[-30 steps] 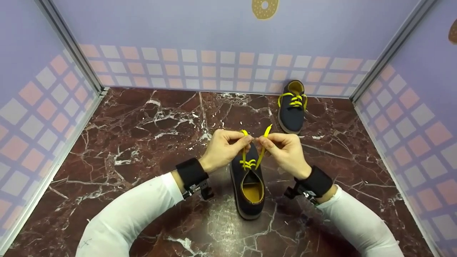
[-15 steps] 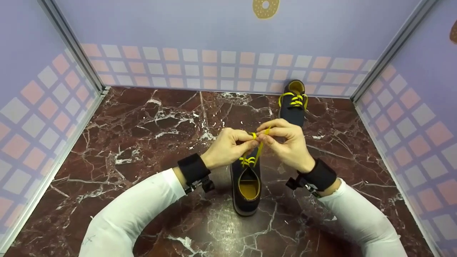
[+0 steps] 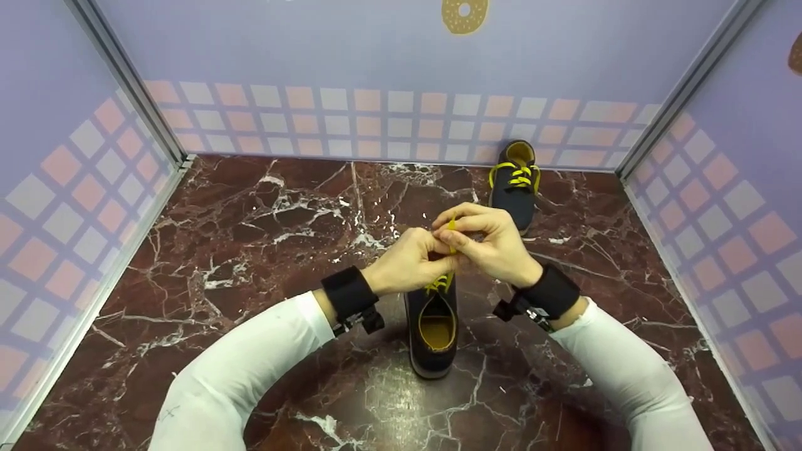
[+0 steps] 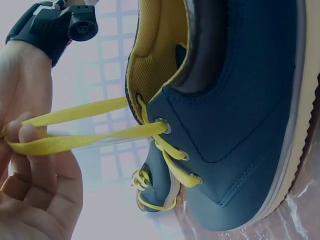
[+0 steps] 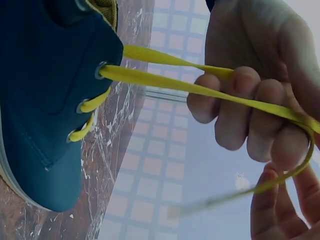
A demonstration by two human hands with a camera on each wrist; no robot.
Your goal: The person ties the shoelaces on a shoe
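Note:
A dark blue shoe [image 3: 432,360] with a yellow lining stands on the floor, heel toward me. Its yellow shoelace [image 5: 175,86] runs taut from the top eyelets up to both hands. My left hand [image 3: 408,263] curls its fingers round the lace above the toe end. My right hand [image 3: 495,244] pinches a lace end between thumb and fingers, touching or nearly touching the left fingers. A thin loop of lace bends below the fingers in the right wrist view, its tip blurred. Fingers partly hide the crossing of the laces and the shoe's front.
A second dark blue shoe [image 3: 515,197] with yellow laces stands by the back wall, toe toward me, partly behind the right hand. Lilac walls [image 3: 282,44] with a square pattern close in three sides. The floor [image 3: 219,250] is dark red marble.
Both hands have come together above the shoe, the left moving right and the right moving slightly left. The lace ends, earlier held apart, now meet between the fingers.

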